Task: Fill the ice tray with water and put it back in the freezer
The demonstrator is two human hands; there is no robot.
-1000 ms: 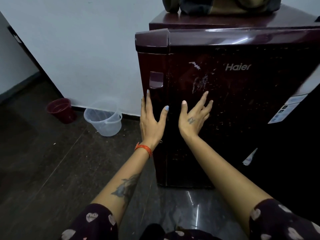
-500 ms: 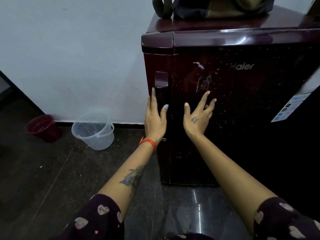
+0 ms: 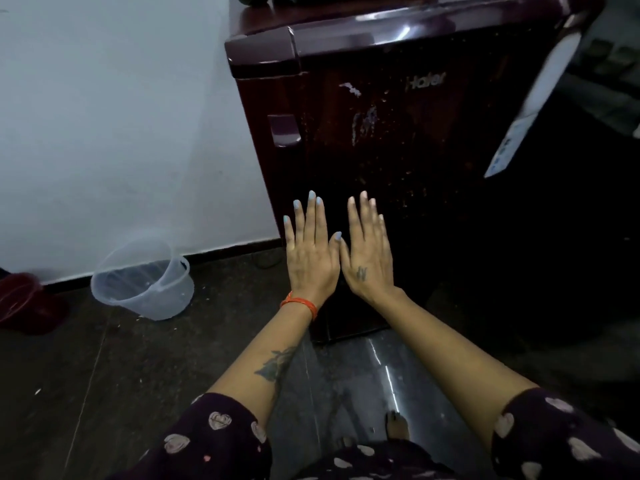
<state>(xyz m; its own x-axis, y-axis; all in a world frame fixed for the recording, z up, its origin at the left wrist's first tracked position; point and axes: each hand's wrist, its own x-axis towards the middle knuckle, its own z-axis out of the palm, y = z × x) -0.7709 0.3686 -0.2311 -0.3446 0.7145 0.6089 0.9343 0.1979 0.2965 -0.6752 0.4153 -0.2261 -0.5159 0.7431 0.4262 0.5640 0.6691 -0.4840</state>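
- The left hand [image 3: 310, 252] is stretching out flat, back toward the camera, its fingers straight and close together, holding nothing.
- The right hand [image 3: 367, 252] is lying just beside it in the same flat pose, fingers straight and gripping nothing; the two thumbs are touching or nearly touching.
- Both hands are showing in front of the lower part of the fridge door [image 3: 398, 161]; whether the palms are pressing on it cannot be told.
- The fridge, dark maroon and scuffed with pale marks, is standing shut on the floor [image 3: 131, 368], with a recessed handle [image 3: 284, 130] near the door's upper left edge, well above the hands.
- The ice tray is showing nowhere in the view.
- An orange band [image 3: 300, 304] is circling the left wrist, and dark sleeves with pale hearts are covering both upper forearms.
- A clear plastic bucket [image 3: 143, 282] is sitting on the floor by the white wall [image 3: 114, 126], to the left of the fridge, with a red bucket [image 3: 24, 303] further left at the edge of view.
- A bare foot [image 3: 396, 427] is showing on the glossy floor below the arms.
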